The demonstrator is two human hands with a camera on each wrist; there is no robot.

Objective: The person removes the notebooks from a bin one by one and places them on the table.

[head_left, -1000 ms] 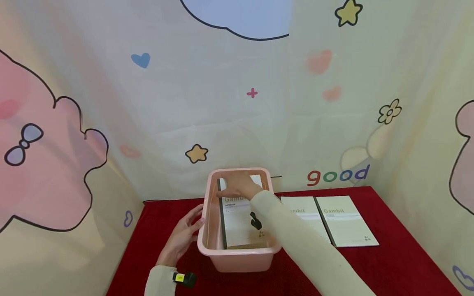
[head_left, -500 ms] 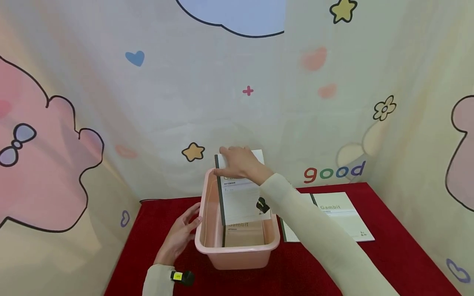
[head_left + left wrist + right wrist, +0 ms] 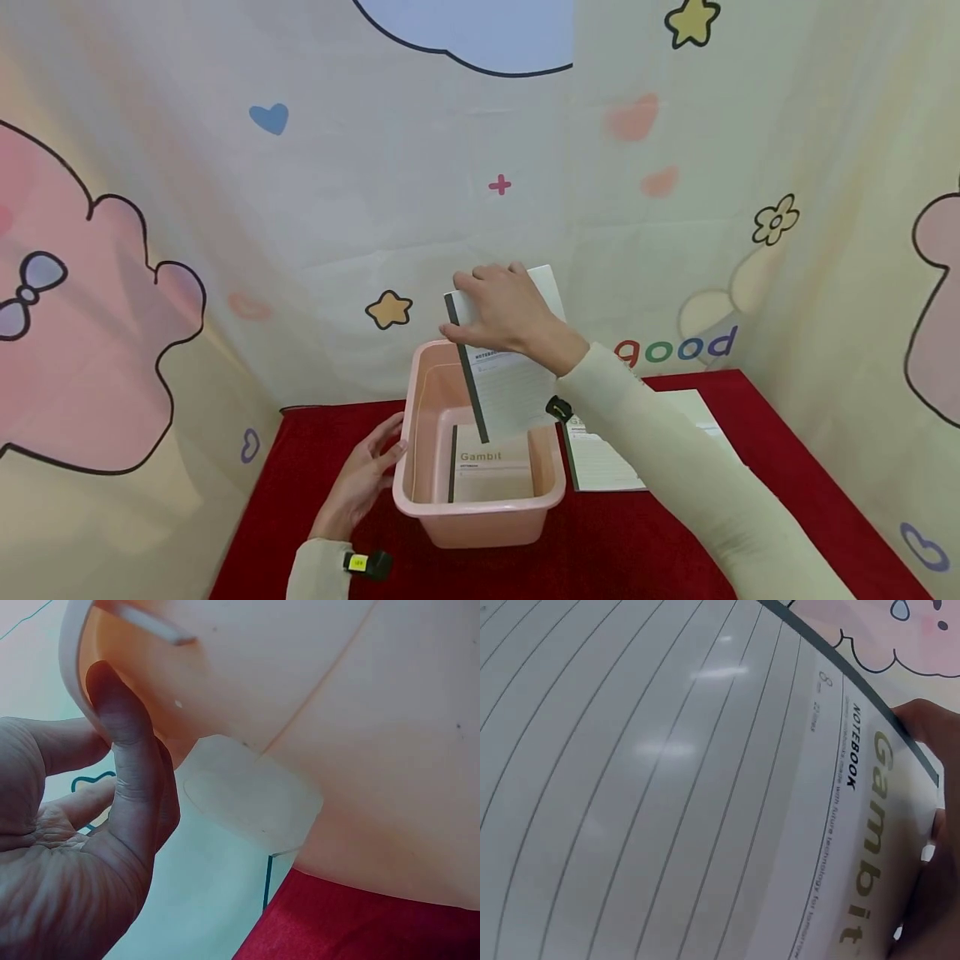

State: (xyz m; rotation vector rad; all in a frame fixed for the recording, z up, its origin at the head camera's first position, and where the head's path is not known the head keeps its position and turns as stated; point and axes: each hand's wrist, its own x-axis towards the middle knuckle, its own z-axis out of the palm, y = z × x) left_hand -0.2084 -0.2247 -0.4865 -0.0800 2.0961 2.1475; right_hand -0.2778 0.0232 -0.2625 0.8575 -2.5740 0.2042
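Note:
My right hand (image 3: 506,310) grips a white Gambit notebook (image 3: 517,392) with a dark spine by its top end. The notebook hangs tilted over the pink plastic bin (image 3: 480,506). In the right wrist view, the lined notebook cover (image 3: 705,787) fills most of the picture, and the thumb (image 3: 930,724) lies across its spine edge. My left hand (image 3: 360,479) touches the bin's left side with relaxed fingers; the left wrist view shows its fingers (image 3: 124,750) at the rim. Another Gambit notebook (image 3: 491,475) lies at the bottom of the bin.
On the red cloth (image 3: 622,550) to the right of the bin, white notebooks (image 3: 600,467) lie side by side, partly hidden by my right sleeve (image 3: 675,458). A patterned curtain (image 3: 337,208) hangs behind the table and along its sides.
My right hand has lifted the notebook up out of the bin, then tilted it and shifted it rightward. The notebook beneath has come into view. My left hand stays at the bin.

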